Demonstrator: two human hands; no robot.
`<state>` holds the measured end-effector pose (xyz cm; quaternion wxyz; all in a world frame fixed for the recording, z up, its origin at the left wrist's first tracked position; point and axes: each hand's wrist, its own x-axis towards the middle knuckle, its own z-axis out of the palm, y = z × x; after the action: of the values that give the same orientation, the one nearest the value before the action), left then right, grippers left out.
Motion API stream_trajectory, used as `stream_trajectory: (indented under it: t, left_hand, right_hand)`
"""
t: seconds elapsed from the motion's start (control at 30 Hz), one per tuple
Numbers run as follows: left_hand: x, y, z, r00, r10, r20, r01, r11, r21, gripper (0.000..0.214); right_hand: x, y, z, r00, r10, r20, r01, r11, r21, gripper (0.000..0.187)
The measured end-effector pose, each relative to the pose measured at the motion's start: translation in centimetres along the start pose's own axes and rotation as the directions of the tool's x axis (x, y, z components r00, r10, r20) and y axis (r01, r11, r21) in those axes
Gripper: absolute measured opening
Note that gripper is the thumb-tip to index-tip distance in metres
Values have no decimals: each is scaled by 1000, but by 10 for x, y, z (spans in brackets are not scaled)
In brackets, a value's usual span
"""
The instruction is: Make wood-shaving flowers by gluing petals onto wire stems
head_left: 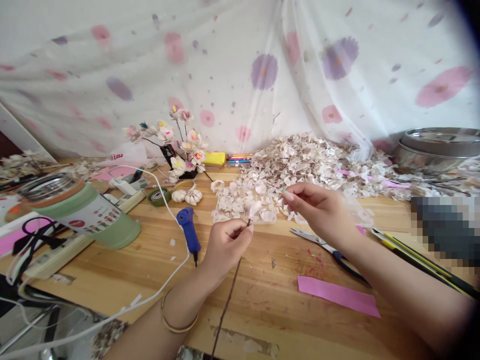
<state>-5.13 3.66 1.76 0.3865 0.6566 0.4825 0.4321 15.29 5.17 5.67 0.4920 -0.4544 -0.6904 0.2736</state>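
Here, left hand [227, 240] pinches a thin stem [229, 295] tipped with a pale petal bud [255, 209] | right hand [317, 207] pinches a petal [284, 192] just beside the bud, above the petal tray [243, 202] | glue gun [189, 229] and scissors [330, 250] lie on the table [270, 300].

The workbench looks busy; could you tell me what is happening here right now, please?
A person is working with bare hands over a wooden table. The left hand pinches the top of a thin stem that carries a small pale petal at its tip. The right hand is raised beside it, fingertips close to the petal. A clear tray of petals sits just behind, a blue glue gun lies to the left, and scissors lie under the right wrist.
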Motion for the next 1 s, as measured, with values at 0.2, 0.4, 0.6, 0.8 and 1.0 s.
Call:
stream_trajectory:
  t: [0.2,0.4,0.6,0.8,1.0]
  left_hand:
    - [-8,6,-2,991,58,-117,-59,998,0,36]
    - [-10,10,1,990,108,-86,-104,993,56,34]
    - [-9,11,2,987,143,-75,-136,986,93,35]
    - [-8,13,1,980,185,-74,-175,977,120,36]
    - [-11,12,2,978,194,-71,-182,973,144,36]
  right_hand:
    - [-25,-8,15,829,-544,133,559,798,-225,24]
    - [-33,-5,27,787,-577,218,611,683,-401,28]
    - [-32,0,31,801,-557,221,594,689,-415,30]
    - [-36,1,31,802,-548,236,595,702,-392,37]
    - [-37,0,32,800,-561,212,596,702,-390,45]
